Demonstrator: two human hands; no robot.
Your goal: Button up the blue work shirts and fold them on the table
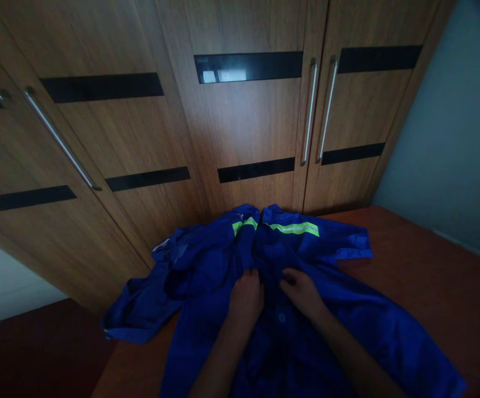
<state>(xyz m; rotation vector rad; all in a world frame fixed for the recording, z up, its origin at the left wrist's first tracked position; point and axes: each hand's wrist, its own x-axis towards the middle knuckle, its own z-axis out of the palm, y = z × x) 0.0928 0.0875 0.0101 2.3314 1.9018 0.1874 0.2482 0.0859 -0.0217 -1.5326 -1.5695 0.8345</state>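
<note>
A blue work jacket (219, 326) is spread over the reddish-brown surface, its front parted near the top. Yellow-green reflective strips (296, 228) cross its chest. My left hand (246, 296) is closed, knuckles up, on the jacket's front near the middle; the cloth under the fingers is mostly hidden. My right hand (304, 293) is a little to the right, thumb and fingers curled together at the dark cloth of the other front side. A round button-like spot (282, 318) shows between my forearms. One sleeve (351, 241) lies out to the right.
A wooden wardrobe (248, 119) with black strips and long metal handles (309, 113) stands directly behind the jacket. A bunched blue sleeve (140, 309) lies at the left edge of the reddish-brown surface (422, 276). A pale wall (451, 155) rises at the right.
</note>
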